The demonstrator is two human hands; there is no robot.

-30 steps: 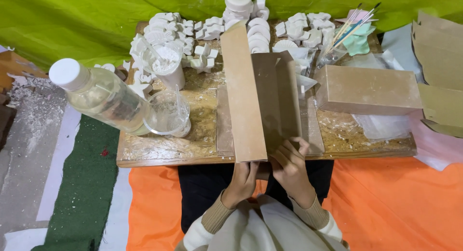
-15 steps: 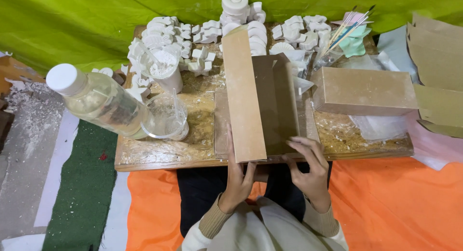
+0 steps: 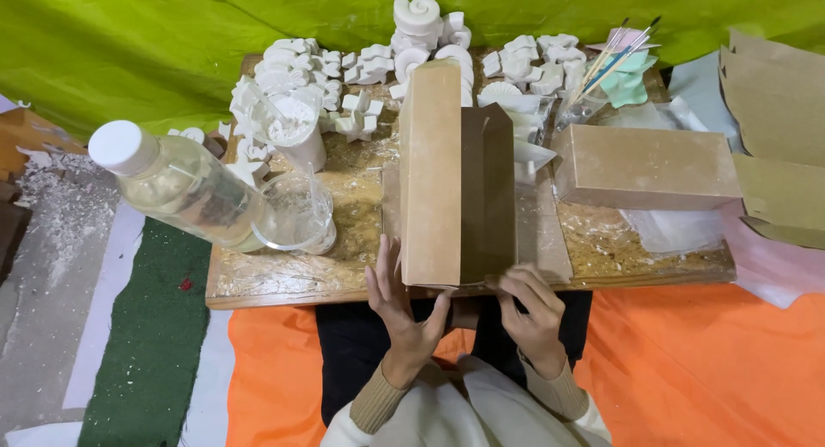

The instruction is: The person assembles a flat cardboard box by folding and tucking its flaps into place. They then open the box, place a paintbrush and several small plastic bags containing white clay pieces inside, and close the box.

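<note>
A long brown cardboard box [image 3: 455, 176] lies open on the low wooden board [image 3: 284, 279], its left wall standing upright and its dark inside showing. My left hand [image 3: 400, 305] grips the near left corner of the box, thumb up along the wall. My right hand [image 3: 533, 305] holds the near right edge, fingers curled over the flap there. Both hands sit at the board's front edge, above my dark trousers.
A clear plastic bottle with a white cap [image 3: 176, 185] leans beside a clear glass beaker [image 3: 296, 215]. Several white plaster figures [image 3: 361, 69] crowd the back. A closed brown box [image 3: 644, 165], brushes in a jar [image 3: 606, 69], flat cardboard pieces [image 3: 778, 146] and an orange cloth [image 3: 687, 370] lie right.
My right hand has slid from the box's inner floor down to its near right edge. My left hand has come up from below the board onto the near left corner.
</note>
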